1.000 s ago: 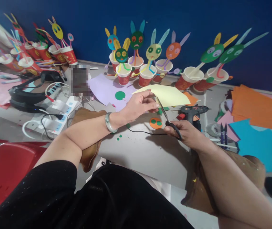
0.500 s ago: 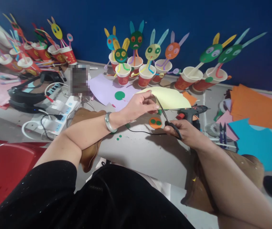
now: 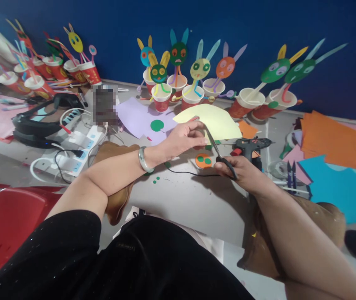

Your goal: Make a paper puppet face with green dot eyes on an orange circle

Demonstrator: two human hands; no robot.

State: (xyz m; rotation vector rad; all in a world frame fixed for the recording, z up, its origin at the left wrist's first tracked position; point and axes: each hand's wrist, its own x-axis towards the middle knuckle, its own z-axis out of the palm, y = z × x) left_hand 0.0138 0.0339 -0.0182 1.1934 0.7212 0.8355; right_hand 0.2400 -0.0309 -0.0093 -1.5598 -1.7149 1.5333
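Left hand (image 3: pixel 184 139): yellow paper (image 3: pixel 221 121) is pinched by fingertips.
Right hand (image 3: pixel 243 173): scissors (image 3: pixel 219 159) are gripped, blades at the paper.
Orange disc (image 3: pixel 203 166): seen between both hands.

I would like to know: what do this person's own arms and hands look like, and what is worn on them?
The left hand and right hand wear no gloves. A smooth, rounded, pale grey-green bangle circles the left wrist. On that side, a short black sleeve shows tiny pale specks. The right forearm shows no sleeve or jewellery.
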